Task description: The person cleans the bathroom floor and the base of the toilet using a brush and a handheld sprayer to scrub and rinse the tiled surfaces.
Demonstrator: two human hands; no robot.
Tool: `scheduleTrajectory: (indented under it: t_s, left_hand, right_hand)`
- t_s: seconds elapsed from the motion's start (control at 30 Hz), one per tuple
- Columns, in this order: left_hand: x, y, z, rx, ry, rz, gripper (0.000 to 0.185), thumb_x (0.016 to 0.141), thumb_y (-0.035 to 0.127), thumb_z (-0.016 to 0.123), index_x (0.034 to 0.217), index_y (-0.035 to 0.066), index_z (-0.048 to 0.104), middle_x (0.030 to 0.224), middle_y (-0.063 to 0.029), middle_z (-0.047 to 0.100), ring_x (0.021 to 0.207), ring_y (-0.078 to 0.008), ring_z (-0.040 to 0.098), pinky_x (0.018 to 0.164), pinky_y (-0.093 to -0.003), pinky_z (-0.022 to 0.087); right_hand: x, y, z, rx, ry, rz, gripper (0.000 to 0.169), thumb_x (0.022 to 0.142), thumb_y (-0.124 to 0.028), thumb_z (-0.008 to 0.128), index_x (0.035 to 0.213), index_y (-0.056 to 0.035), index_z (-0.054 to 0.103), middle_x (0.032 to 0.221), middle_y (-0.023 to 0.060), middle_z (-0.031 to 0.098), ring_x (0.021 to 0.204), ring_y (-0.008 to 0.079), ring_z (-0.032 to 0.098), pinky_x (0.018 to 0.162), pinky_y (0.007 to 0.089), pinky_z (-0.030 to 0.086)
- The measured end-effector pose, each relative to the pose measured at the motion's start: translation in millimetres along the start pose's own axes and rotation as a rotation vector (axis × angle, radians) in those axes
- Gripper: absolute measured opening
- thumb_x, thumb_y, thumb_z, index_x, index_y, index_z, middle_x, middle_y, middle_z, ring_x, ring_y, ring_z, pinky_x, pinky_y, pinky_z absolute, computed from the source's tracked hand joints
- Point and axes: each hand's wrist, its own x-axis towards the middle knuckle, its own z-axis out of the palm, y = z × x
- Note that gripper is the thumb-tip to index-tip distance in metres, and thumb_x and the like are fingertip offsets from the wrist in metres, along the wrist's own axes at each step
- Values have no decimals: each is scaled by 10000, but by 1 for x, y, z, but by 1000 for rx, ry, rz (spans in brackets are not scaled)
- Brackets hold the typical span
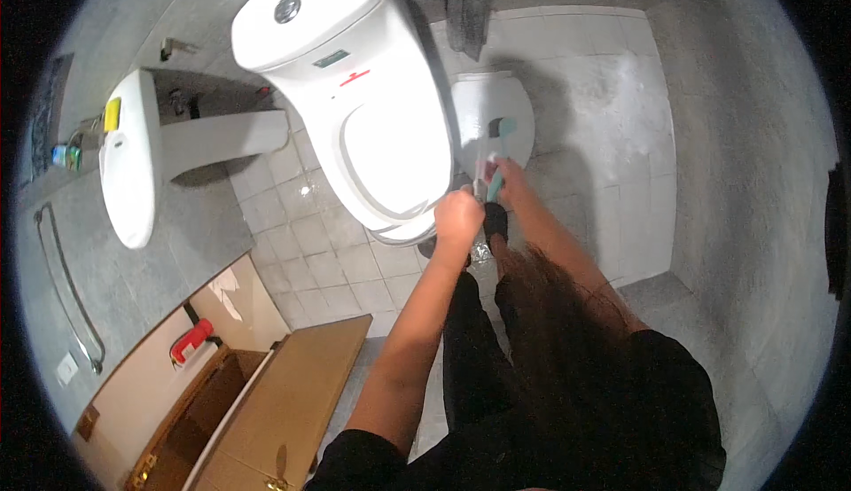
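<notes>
My left hand (pixel 460 217) is closed in a fist around a hose or handle with a metallic end (pixel 479 189); which of these it is, I cannot tell. Just to its right, my right hand (pixel 505 175) grips a light green brush (pixel 495 185) by its handle, the head pointing away from me. Beneath the brush lies a detached white toilet seat lid (pixel 465 102), flat on the tiled floor. Left of both hands stands the white toilet (pixel 395 152), its bowl rim near my left fist. The fingers of both hands are partly hidden.
A pedestal washbasin (pixel 129 178) with a yellow item on its rim stands at the left wall. An open wooden door (pixel 279 398) is at lower left. White foam or powder (pixel 618 105) covers floor tiles at right. A grey pipe or post (pixel 467 12) stands behind the lid.
</notes>
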Motion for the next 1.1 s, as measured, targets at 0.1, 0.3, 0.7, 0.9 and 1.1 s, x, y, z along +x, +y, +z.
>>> scheduleTrajectory:
  t_s: [0.1, 0.3, 0.7, 0.9, 1.1]
  left_hand:
    - [-11, -2, -1, 20, 62, 64, 95, 682, 122, 531, 682, 40, 578, 633, -172, 589, 606, -337, 590, 554, -436, 467]
    - [-24, -4, -1, -42, 96, 21, 183, 791, 164, 467, 711, 46, 581, 619, -169, 585, 605, -327, 594, 539, -415, 467]
    - [-36, -20, 6, -78, 110, -21, 120, 732, 109, 481, 753, 48, 582, 655, -159, 599, 622, -325, 598, 565, -399, 478]
    - [-28, -36, -19, -157, 324, -185, 170, 742, 182, 530, 784, 37, 609, 685, -207, 592, 670, -369, 587, 610, -432, 460]
    - [-16, -71, -84, -465, 758, -426, 194, 744, 164, 554, 698, -23, 573, 606, -230, 547, 579, -387, 540, 537, -420, 420]
  right_hand:
    - [24, -16, 11, -327, -287, -369, 244, 827, -48, 446, 1045, 59, 434, 829, 170, 558, 712, 267, 573, 627, 404, 515]
    - [37, -26, 37, 224, 170, 401, 218, 822, -46, 453, 1005, 70, 484, 857, 187, 572, 736, 291, 590, 639, 404, 519]
    - [21, 4, 7, -53, -42, 493, 277, 833, -127, 425, 1037, 59, 418, 852, 197, 599, 717, 274, 616, 591, 338, 529]
    - [16, 2, 7, 83, 130, 451, 232, 854, -103, 410, 1002, 74, 435, 895, 202, 598, 694, 247, 607, 630, 310, 541]
    - [0, 3, -8, -43, 139, 378, 253, 869, -101, 386, 1048, 75, 408, 924, 209, 594, 740, 265, 612, 652, 319, 538]
